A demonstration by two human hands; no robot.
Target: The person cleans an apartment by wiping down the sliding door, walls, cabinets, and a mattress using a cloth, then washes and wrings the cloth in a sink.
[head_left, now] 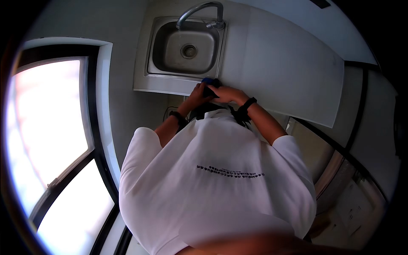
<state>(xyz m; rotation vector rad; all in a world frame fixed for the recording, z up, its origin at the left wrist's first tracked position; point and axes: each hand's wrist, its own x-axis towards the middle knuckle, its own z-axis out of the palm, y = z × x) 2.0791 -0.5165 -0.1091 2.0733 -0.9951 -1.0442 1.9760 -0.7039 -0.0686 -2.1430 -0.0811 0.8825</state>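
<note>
In the head view, both hands meet at the counter's front edge, just below the sink. Between them is a small dark bundle [210,90], black with a blue patch on top; its exact kind cannot be made out. My left hand [198,96] is closed on its left side, fingers pointing up toward the sink. From the right, my right hand [226,94] reaches across with its fingers bent onto the same bundle. Parts of the fingers are lost in shadow. Each wrist wears a black band.
A steel sink [148,63] is set into the pale counter [280,72]. Its curved faucet [199,6] arches over the basin, apparently with a thin trickle below the spout. A bright window [51,110] with a black frame stands at left. Cabinet fronts lie at lower right.
</note>
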